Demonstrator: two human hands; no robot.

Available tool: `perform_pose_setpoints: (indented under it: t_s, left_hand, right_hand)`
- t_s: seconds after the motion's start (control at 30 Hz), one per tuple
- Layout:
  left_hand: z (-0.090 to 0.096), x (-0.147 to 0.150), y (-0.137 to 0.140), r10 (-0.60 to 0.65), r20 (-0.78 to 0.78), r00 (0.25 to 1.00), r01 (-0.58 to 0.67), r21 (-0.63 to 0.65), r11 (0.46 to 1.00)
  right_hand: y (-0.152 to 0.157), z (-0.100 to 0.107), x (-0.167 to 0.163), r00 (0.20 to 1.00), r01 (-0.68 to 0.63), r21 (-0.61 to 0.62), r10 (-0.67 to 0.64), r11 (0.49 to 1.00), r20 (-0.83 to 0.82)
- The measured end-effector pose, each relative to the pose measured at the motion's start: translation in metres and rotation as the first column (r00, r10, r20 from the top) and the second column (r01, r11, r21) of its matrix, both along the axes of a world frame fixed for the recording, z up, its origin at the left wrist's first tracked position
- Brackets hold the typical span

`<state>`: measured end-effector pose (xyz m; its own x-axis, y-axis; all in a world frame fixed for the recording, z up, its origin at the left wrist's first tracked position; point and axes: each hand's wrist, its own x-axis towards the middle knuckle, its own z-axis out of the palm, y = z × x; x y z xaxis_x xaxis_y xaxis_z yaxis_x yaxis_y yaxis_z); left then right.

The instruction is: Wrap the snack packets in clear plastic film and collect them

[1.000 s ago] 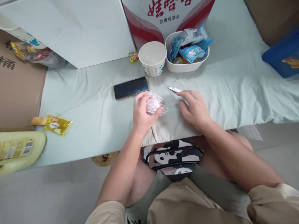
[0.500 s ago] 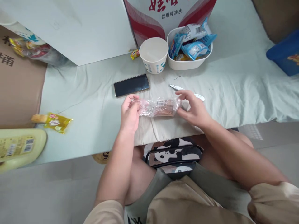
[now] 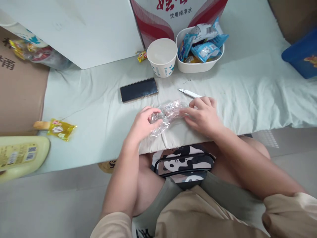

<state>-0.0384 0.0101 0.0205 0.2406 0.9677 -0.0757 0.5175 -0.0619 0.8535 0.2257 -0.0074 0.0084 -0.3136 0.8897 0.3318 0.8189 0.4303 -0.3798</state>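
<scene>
Crinkled clear plastic wrap (image 3: 170, 110) with a printed label lies at the table's front edge; a pinkish tint shows inside it, but what it contains I cannot make out. My left hand (image 3: 142, 125) grips its left end, thumb in front and fingers behind. At the right end, the fingers of my right hand (image 3: 204, 115) close on the wrap. Just behind my right hand lies a slim white pen-shaped tool (image 3: 189, 93), its right part hidden by the fingers. A black phone (image 3: 139, 90) rests flat behind my left hand.
A paper cup (image 3: 162, 62) and a white tub (image 3: 198, 67) of blue snack packets stand behind, before a red and white carton (image 3: 158, 29). To the left are a yellow wrapper (image 3: 61, 129) and a pale yellow jug (image 3: 22, 155). A blue container (image 3: 300, 59) stands right.
The wrap was stretched straight between my hands with a pinkish-brown block visible; now it is lower, crumpled and bent. My hands have come closer together, and my right hand now covers part of the white tool.
</scene>
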Motion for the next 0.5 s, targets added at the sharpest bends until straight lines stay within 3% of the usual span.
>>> perform_pose_setpoints:
  t_s: [0.1, 0.2, 0.33, 0.4, 0.5]
  left_hand:
    - [-0.007, 0.000, 0.001, -0.040, -0.090, 0.995, 0.048, 0.096, 0.994]
    - [-0.012, 0.000, 0.003, -0.042, -0.166, 0.985, 0.070, 0.163, 0.984]
    - [-0.008, 0.007, 0.003, -0.084, -0.179, 0.980, 0.125, 0.226, 0.966]
    - [-0.004, 0.012, 0.002, -0.079, -0.072, 0.994, 0.093, 0.225, 0.970]
    - [0.000, 0.016, 0.002, 0.061, 0.125, 0.990, -0.077, 0.128, 0.989]
  right_hand:
    - [0.000, 0.003, 0.003, 0.990, -0.136, 0.103, 0.138, 0.985, -0.020]
    - [-0.002, 0.007, 0.008, 0.930, -0.364, 0.048, 0.366, 0.930, -0.036]
    - [-0.008, 0.006, 0.006, 0.957, -0.275, -0.037, 0.277, 0.961, 0.088]
    - [-0.010, 0.005, 0.003, 0.956, -0.267, 0.031, 0.260, 0.963, 0.132]
    - [-0.010, 0.008, 0.001, 0.963, -0.267, 0.213, 0.251, 0.940, 0.100]
